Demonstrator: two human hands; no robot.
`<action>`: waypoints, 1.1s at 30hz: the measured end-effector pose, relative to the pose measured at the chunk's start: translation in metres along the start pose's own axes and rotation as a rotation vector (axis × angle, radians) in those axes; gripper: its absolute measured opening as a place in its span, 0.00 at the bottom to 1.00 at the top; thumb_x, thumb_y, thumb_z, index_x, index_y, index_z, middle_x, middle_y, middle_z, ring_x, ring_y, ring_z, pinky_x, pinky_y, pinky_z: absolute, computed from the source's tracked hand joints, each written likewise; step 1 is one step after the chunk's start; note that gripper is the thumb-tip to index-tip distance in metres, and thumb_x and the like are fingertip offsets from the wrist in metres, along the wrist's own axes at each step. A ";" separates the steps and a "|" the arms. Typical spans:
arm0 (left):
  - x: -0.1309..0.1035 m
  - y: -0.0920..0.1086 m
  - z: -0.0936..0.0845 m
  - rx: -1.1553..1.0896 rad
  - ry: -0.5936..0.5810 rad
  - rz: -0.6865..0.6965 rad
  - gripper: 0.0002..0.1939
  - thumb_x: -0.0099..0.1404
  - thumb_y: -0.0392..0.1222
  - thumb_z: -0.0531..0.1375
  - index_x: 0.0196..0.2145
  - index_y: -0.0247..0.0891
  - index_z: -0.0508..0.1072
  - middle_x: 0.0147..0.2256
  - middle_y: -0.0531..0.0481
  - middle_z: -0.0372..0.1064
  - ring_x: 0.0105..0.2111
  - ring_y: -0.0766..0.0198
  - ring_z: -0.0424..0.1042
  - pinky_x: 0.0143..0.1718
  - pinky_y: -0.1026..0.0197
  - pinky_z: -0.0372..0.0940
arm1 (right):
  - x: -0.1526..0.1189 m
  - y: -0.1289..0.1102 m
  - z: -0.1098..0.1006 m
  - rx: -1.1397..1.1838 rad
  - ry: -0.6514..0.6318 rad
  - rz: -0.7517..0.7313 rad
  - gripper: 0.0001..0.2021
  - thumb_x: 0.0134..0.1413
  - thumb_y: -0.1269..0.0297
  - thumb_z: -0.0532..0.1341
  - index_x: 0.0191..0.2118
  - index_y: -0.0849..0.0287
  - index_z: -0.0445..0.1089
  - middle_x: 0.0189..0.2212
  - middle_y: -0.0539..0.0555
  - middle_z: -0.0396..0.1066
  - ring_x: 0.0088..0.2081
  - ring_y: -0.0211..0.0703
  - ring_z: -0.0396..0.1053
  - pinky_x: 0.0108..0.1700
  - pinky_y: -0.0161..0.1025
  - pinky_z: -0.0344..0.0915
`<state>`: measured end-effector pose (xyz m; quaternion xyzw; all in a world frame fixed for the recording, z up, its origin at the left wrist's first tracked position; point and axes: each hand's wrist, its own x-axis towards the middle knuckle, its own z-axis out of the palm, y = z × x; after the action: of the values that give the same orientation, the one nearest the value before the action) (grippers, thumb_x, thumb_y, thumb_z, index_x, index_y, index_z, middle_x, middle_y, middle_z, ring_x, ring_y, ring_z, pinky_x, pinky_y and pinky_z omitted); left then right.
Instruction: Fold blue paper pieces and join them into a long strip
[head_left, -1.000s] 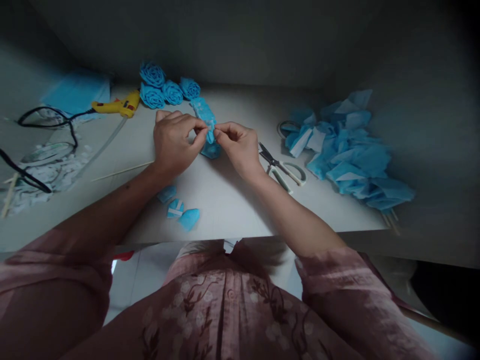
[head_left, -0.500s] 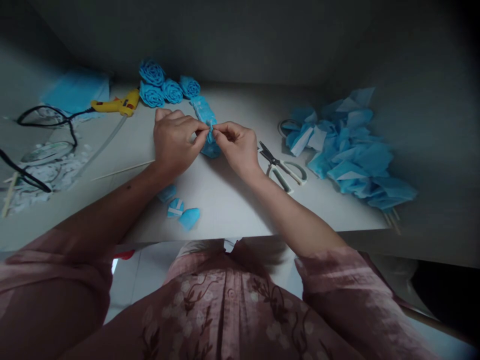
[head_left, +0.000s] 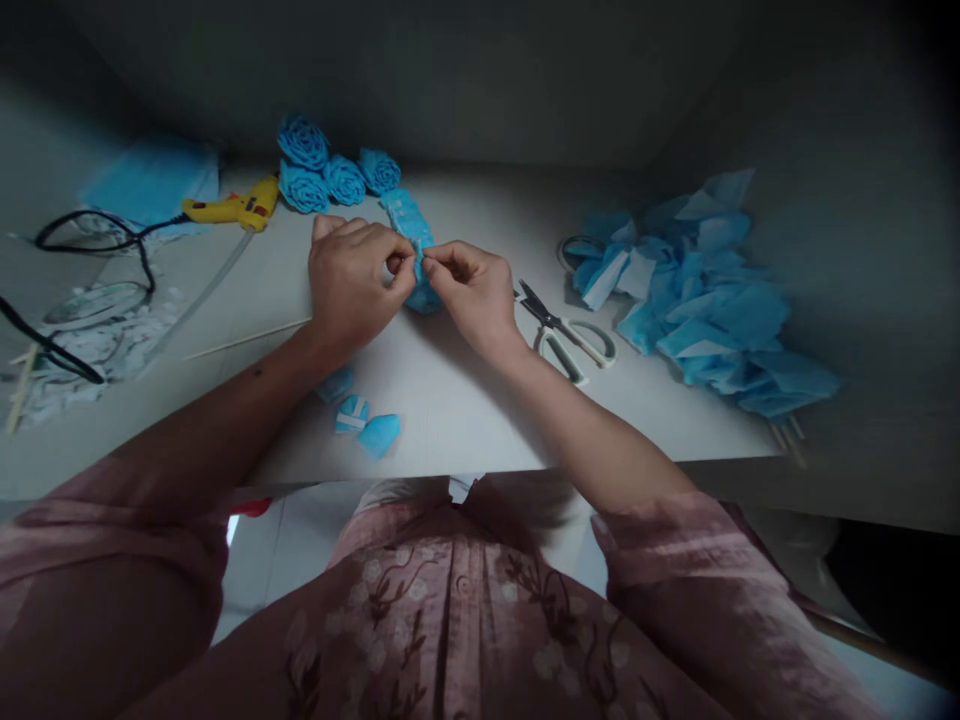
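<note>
My left hand [head_left: 358,272] and my right hand [head_left: 471,290] meet near the middle of the table, each with thumb and forefinger pinched. Between the fingertips is a small bit of blue crepe paper [head_left: 419,252], mostly hidden by them. Just behind and below lies a blue strip or roll [head_left: 405,215], which seems to be of the same paper; I cannot tell whether it joins the piece in my fingers. Several rolled blue paper roses [head_left: 345,181] sit beyond my left hand. Open scissors [head_left: 559,328] with pale handles rest right of my right hand.
A yellow glue gun [head_left: 238,208] with a black cord lies at the left, near blue sheets [head_left: 154,183] and white scraps [head_left: 90,345]. Blue paper flowers on sticks [head_left: 720,295] are heaped at the right. Small blue pieces [head_left: 379,435] and a thin stick [head_left: 244,338] lie in front.
Both hands stay in nearly the same place, with fingertips shifted very slightly. The other things on the table have not moved.
</note>
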<state>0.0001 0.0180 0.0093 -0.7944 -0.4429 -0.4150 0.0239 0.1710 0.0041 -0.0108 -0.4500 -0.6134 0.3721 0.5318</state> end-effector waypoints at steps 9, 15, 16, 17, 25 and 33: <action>0.007 -0.006 -0.003 -0.401 -0.041 -0.348 0.13 0.62 0.56 0.64 0.30 0.45 0.73 0.28 0.55 0.72 0.31 0.64 0.64 0.36 0.51 0.59 | 0.009 0.012 -0.005 0.093 -0.005 0.021 0.09 0.66 0.56 0.70 0.42 0.55 0.83 0.39 0.51 0.82 0.47 0.44 0.79 0.53 0.43 0.77; 0.010 -0.019 -0.001 -0.448 -0.055 -0.291 0.20 0.72 0.63 0.61 0.35 0.43 0.73 0.28 0.55 0.72 0.34 0.65 0.66 0.39 0.51 0.58 | 0.010 0.013 -0.010 0.126 -0.002 0.028 0.12 0.66 0.50 0.70 0.42 0.54 0.82 0.37 0.50 0.81 0.44 0.42 0.78 0.51 0.42 0.76; 0.010 -0.020 -0.002 -0.446 -0.069 -0.274 0.24 0.76 0.66 0.57 0.37 0.43 0.72 0.29 0.55 0.71 0.36 0.64 0.67 0.41 0.51 0.59 | 0.010 0.013 -0.010 0.128 -0.007 0.033 0.14 0.66 0.48 0.71 0.42 0.54 0.82 0.37 0.50 0.81 0.43 0.41 0.78 0.51 0.42 0.76; 0.011 -0.021 -0.003 -0.456 -0.086 -0.272 0.28 0.77 0.70 0.53 0.37 0.42 0.72 0.30 0.54 0.71 0.37 0.63 0.67 0.41 0.50 0.59 | 0.010 0.013 -0.010 0.131 -0.013 0.039 0.15 0.65 0.47 0.71 0.42 0.54 0.82 0.36 0.50 0.80 0.43 0.41 0.78 0.50 0.41 0.76; 0.011 -0.023 -0.005 -0.655 -0.272 -0.380 0.22 0.70 0.62 0.66 0.28 0.45 0.72 0.26 0.50 0.72 0.29 0.59 0.71 0.33 0.52 0.65 | 0.010 0.017 -0.011 0.133 -0.064 0.020 0.18 0.66 0.45 0.70 0.45 0.55 0.82 0.38 0.51 0.81 0.42 0.41 0.78 0.49 0.40 0.76; 0.013 0.002 -0.015 -0.833 -0.237 -0.566 0.09 0.59 0.35 0.66 0.23 0.41 0.73 0.22 0.55 0.66 0.25 0.67 0.60 0.31 0.59 0.57 | 0.012 0.018 -0.012 0.124 -0.094 -0.047 0.28 0.67 0.43 0.68 0.65 0.53 0.73 0.45 0.54 0.82 0.46 0.47 0.79 0.52 0.46 0.79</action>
<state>-0.0044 0.0200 0.0288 -0.6272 -0.4375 -0.4534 -0.4578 0.1852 0.0212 -0.0218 -0.3836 -0.6239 0.4175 0.5378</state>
